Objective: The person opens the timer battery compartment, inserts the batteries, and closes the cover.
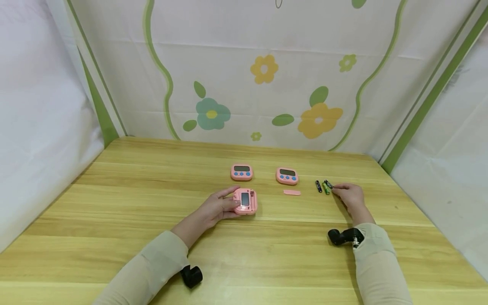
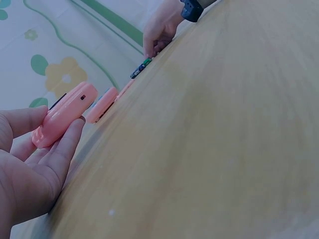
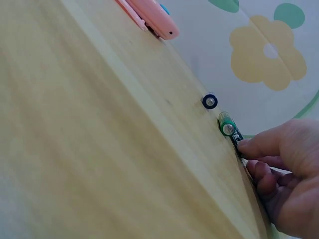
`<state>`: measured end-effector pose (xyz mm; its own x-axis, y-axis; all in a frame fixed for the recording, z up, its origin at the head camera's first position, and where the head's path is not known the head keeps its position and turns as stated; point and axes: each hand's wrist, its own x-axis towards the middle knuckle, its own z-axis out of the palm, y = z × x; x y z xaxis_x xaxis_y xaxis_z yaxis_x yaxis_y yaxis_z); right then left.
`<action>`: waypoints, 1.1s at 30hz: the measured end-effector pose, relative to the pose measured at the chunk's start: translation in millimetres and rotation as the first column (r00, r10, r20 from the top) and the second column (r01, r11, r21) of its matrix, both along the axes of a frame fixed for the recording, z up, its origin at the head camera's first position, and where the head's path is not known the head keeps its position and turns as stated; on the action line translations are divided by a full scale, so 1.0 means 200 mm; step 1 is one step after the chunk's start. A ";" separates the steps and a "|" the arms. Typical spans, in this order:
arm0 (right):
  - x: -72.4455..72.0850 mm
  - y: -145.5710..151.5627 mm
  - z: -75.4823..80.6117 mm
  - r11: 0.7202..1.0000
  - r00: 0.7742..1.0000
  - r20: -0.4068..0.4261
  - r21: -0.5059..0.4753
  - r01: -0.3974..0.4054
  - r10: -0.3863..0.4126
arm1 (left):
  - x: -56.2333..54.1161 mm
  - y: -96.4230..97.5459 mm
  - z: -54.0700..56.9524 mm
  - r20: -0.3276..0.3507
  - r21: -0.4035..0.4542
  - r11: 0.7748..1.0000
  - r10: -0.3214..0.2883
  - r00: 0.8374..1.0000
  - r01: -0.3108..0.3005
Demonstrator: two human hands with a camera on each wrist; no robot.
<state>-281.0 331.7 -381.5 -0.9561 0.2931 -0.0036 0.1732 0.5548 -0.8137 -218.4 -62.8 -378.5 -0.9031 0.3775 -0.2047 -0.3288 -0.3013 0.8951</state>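
My left hand [image 1: 217, 208] grips a pink digital timer [image 1: 250, 208] a little above the table. Its back faces up, with a narrow battery slot uncovered along the right side. In the left wrist view, thumb and fingers clasp the pink case [image 2: 62, 118] edge-on. Far to the right, my right hand [image 1: 351, 197] pinches the end of a dark battery [image 3: 236, 135] lying on the table. Beside it lie a green battery [image 1: 326, 189] and another dark battery [image 1: 318, 186]. The fingertips partly hide the pinched battery.
Two more pink timers stand behind, a left one [image 1: 242, 178] and a right one [image 1: 287, 181], with screens and blue buttons showing. A flat pink strip [image 1: 292, 192], like a battery cover, lies before the right one. Printed cloth [image 1: 228, 63] walls the wooden table [image 1: 267, 262].
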 end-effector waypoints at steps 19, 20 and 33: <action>0.00 0.04 0.00 0.982 0.998 -0.008 -0.180 0.054 -0.057 | -0.01 0.00 -0.01 -0.002 0.003 1.000 -0.011 1.000 0.011; 0.01 0.05 0.01 0.975 0.999 -0.006 -0.216 0.045 -0.048 | -0.01 0.00 -0.01 -0.001 -0.001 1.000 -0.008 1.000 0.008; 0.02 0.02 0.08 0.796 0.992 -0.121 -0.604 -0.046 -0.034 | -0.01 0.00 -0.01 -0.006 -0.006 1.000 -0.002 1.000 0.002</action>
<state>-276.4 335.2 -365.2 -0.9625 0.2638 -0.0638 0.0508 -0.0560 -0.9971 -219.5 -62.8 -380.1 -0.9036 0.3780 -0.2017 -0.3243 -0.2956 0.8986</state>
